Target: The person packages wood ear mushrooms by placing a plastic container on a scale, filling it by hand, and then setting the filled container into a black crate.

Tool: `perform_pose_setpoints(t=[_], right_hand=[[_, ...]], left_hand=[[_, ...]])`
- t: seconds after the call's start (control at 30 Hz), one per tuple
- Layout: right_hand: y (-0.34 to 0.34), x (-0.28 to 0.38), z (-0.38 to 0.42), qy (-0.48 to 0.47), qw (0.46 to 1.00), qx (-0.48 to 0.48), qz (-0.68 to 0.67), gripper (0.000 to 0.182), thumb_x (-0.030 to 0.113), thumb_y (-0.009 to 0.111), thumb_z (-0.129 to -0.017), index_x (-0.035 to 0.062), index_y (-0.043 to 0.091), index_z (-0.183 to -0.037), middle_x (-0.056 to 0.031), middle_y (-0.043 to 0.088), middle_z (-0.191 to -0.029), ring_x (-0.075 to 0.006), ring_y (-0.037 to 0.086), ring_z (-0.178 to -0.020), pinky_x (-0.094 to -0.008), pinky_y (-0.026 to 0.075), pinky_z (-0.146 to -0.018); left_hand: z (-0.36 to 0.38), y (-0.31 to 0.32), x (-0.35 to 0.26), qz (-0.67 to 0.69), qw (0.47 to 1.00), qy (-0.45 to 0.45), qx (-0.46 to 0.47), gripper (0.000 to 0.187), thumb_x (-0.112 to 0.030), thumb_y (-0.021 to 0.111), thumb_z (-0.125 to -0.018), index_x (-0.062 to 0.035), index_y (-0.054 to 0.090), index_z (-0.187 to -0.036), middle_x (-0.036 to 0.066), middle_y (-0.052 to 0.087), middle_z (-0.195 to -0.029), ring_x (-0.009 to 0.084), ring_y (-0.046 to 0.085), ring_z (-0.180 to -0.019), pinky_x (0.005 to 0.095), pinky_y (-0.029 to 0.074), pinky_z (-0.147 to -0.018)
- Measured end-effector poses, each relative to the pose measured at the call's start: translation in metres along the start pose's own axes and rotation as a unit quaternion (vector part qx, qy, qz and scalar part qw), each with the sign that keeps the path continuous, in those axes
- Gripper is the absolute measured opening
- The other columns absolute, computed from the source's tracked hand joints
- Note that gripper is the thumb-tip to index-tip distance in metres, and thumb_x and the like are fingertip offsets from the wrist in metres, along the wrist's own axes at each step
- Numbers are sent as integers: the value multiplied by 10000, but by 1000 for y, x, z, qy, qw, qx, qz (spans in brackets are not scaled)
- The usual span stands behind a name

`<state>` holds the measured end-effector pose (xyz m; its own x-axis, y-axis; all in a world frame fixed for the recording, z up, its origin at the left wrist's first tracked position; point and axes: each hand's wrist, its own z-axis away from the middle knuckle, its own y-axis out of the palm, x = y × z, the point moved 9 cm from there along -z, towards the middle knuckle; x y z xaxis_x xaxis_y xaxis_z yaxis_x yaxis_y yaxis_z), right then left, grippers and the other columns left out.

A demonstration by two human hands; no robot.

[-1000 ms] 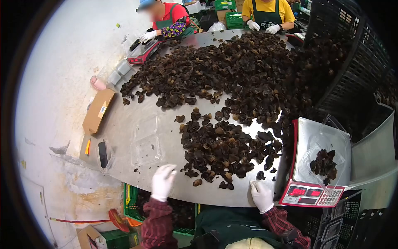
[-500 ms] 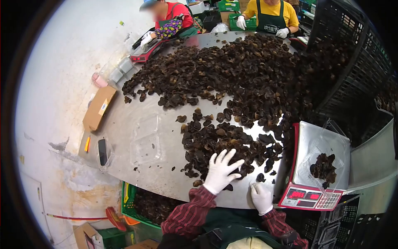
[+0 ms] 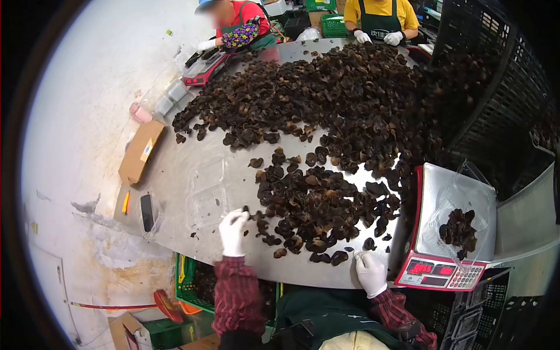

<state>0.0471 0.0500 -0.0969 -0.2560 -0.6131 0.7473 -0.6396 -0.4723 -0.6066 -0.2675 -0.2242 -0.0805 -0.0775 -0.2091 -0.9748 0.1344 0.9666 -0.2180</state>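
My left hand (image 3: 233, 233), in a white glove, is closed in a pinch left of the smaller heap of wood ear mushrooms (image 3: 309, 204). A dark wood ear mushroom (image 3: 245, 209) shows at its fingertips. My right hand (image 3: 371, 274), also gloved, rests curled near the table's front edge; whatever its fingers may hold is hidden. Just right of it stands a red-framed scale (image 3: 415, 256) with a lit red display. On its pan lies a clear plastic box (image 3: 434, 219) with a clump of wood ear mushrooms (image 3: 458, 232) in it.
A large mushroom heap (image 3: 326, 93) spreads over the metal table (image 3: 175, 198). Black crates (image 3: 496, 93) rise at the right. Clear trays (image 3: 207, 192), a phone (image 3: 146, 212) and a cardboard box (image 3: 141, 153) lie left. Two gloved co-workers (image 3: 242, 26) stand across the table.
My left hand has moved left and off the heap, from spread fingers to a pinch on a mushroom. My right hand stays curled near the edge. The co-workers' hands have shifted.
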Motion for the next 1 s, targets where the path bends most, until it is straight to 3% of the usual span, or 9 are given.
perform_pose_setpoints(t=[0.2,0.3,0.33,0.4,0.57,0.7,0.77,0.9,1.0], right_hand=[[-6,8,-3,-40,998,-46,-19,140,77,660,-847,21,600,-734,-154,590,-660,-310,601,-589,-379,473,-538],[-5,7,-2,-35,998,-42,-24,100,71,663,-842,15,626,-768,-154,631,-713,-302,633,-635,-365,501,-571],[-5,7,-2,-33,998,-36,-25,82,69,663,-841,13,636,-788,-153,645,-735,-298,644,-654,-359,511,-586],[-4,6,-2,-32,999,-33,-23,58,67,663,-838,14,652,-817,-148,663,-765,-287,659,-678,-350,526,-610],[-3,3,0,-12,999,-30,-23,62,68,648,-839,19,643,-801,-145,644,-768,-294,643,-702,-356,513,-634],[1,-2,0,3,1000,-16,-15,60,73,651,-839,22,650,-808,-147,657,-784,-285,654,-712,-348,522,-645],[-4,3,-1,-28,998,-42,-24,101,125,660,-854,39,657,-802,-138,636,-711,-286,636,-631,-363,506,-570],[-3,4,-1,-33,998,-43,-26,127,134,644,-866,40,643,-781,-132,618,-688,-282,626,-617,-367,496,-559],[-4,3,-2,-28,998,-45,-28,133,133,643,-863,39,634,-770,-127,611,-678,-285,620,-607,-373,491,-553]], left_hand=[[25,-120,-22,-114,992,-51,25,83,-12,663,-768,-24,601,-715,-37,559,-682,59,490,-653,221,404,-626],[33,-150,-30,-452,889,-73,32,114,-78,711,-713,-51,632,-790,79,608,-706,129,579,-672,279,467,-652],[35,-147,-27,-451,889,-70,35,114,-78,711,-713,-51,632,-790,79,608,-706,129,579,-672,279,467,-652],[39,-120,-43,-623,777,81,32,270,-156,753,-686,-96,669,-935,146,651,-856,266,637,-794,379,509,-728],[58,80,-88,-360,866,265,225,516,-265,733,-743,-149,607,-1230,200,527,-1294,376,500,-1181,442,401,-1002],[116,208,-114,-384,756,390,359,687,-395,740,-718,-290,492,-1350,165,323,-1477,422,287,-1339,586,240,-1071],[105,229,-107,-396,752,399,345,669,-384,737,-722,-312,497,-1342,161,330,-1475,414,292,-1346,575,251,-1070],[48,214,-73,-391,800,274,362,352,-248,723,-700,-221,689,-1050,78,597,-1192,292,558,-1093,436,429,-935],[38,192,-89,-501,757,280,311,342,-202,742,-674,-209,699,-1013,64,617,-1100,267,584,-1009,431,457,-849]])
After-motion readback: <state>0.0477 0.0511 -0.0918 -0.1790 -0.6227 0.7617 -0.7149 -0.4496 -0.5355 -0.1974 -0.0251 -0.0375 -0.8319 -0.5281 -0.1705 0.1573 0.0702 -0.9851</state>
